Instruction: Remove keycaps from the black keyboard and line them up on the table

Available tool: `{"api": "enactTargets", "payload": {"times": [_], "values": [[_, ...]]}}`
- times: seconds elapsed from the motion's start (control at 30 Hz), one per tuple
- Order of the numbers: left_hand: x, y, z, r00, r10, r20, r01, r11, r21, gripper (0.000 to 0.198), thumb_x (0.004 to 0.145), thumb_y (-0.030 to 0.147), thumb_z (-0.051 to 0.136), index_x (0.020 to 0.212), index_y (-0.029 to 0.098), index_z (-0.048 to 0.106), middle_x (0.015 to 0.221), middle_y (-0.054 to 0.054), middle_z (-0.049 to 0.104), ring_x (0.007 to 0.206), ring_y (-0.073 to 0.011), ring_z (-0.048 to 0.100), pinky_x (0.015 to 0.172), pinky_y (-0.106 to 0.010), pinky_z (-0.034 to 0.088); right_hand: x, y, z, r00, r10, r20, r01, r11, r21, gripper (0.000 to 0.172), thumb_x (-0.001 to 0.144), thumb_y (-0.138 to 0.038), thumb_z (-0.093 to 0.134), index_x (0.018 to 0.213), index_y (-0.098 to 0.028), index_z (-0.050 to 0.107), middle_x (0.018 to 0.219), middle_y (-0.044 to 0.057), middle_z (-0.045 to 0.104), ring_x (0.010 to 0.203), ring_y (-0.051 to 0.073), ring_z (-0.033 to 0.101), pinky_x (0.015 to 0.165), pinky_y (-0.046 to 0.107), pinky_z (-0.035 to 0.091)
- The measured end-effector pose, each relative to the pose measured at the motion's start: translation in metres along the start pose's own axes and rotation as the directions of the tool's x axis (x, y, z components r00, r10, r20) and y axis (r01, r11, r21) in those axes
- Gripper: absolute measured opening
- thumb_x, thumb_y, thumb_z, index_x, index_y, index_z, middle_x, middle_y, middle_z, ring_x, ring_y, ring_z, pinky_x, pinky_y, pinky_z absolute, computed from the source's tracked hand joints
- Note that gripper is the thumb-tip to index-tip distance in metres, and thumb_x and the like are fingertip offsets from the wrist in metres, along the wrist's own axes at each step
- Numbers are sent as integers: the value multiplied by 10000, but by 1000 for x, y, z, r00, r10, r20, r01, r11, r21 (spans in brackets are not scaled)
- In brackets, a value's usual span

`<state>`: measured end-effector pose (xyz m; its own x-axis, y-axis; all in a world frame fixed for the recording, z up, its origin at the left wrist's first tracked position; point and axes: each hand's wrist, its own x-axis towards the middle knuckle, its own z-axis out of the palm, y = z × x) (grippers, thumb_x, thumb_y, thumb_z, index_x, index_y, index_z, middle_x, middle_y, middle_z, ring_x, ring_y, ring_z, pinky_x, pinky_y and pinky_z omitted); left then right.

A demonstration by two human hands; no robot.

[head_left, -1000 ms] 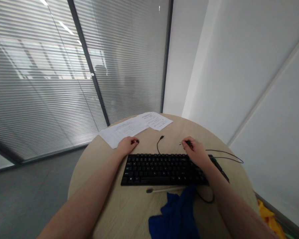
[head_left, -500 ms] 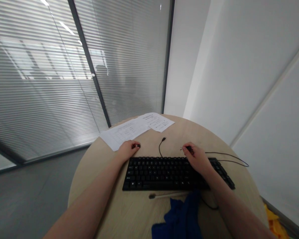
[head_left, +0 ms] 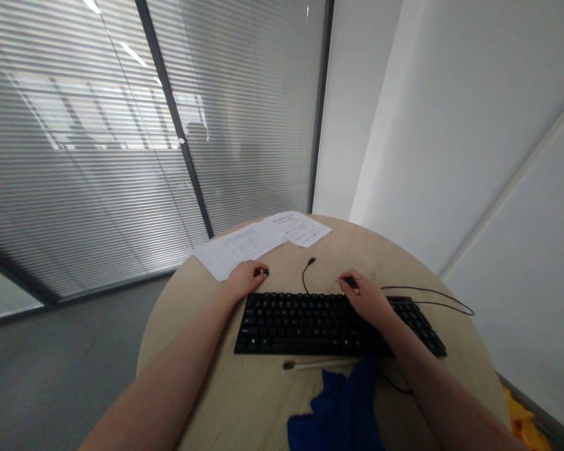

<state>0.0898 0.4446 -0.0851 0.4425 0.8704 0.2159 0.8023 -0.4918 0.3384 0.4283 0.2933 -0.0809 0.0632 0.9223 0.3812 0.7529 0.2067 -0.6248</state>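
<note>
A black keyboard (head_left: 305, 321) lies across the round wooden table (head_left: 202, 376). My left hand (head_left: 244, 279) rests just beyond the keyboard's far left corner, fingers curled around a small black piece (head_left: 262, 272). At the keyboard's far edge, right of centre, my right hand (head_left: 364, 295) pinches another small black piece (head_left: 350, 282) with a thin wire tip sticking out to the left. The keyboard's black cable ends in a loose USB plug (head_left: 311, 260) lying between the two hands.
Two printed sheets (head_left: 244, 245) (head_left: 301, 227) lie at the table's far edge. A thin stick with a dark tip (head_left: 310, 363) and a blue cloth (head_left: 341, 410) lie in front of the keyboard. Glass walls with blinds stand behind; a white wall is at the right.
My head has shifted a little, so the table sits slightly further right in view. My right hand has slid a bit left along the keyboard's far edge. Both hands keep their grip.
</note>
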Motion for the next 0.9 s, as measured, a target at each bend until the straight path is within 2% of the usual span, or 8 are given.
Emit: {"api": "enactTargets", "payload": {"times": [0.3,0.53,0.77,0.9], "values": [[-7,16,-4,999,26,24,-26,999,-24,248,837,286,635,1039,214,758,909,-41,718,842,-202,648,767,-286,491,4,8,3,997,-6,81,5,1000,9,317,933,-468,500,991,-203,664,755,25,681,665,176,622,653,286,446],[-13,33,-7,993,108,51,-105,993,-46,190,806,252,605,929,192,737,877,-45,695,800,-197,634,744,-292,487,3,8,-2,989,53,137,-52,999,-7,314,942,-464,495,1017,-204,654,723,18,678,639,176,616,627,278,419],[-14,36,-6,996,47,76,-40,995,-88,167,785,268,608,876,179,716,841,-34,679,772,-188,623,712,-286,471,1,3,-5,988,57,146,-52,998,-37,282,939,-434,508,989,-201,660,710,15,669,629,166,605,622,268,407],[-19,39,-5,994,75,80,-65,991,-116,141,752,267,618,830,184,702,811,-20,672,747,-182,611,689,-284,459,0,4,-5,981,94,172,-89,995,-39,288,939,-434,498,1003,-199,652,745,23,683,659,170,620,631,267,420]]}}
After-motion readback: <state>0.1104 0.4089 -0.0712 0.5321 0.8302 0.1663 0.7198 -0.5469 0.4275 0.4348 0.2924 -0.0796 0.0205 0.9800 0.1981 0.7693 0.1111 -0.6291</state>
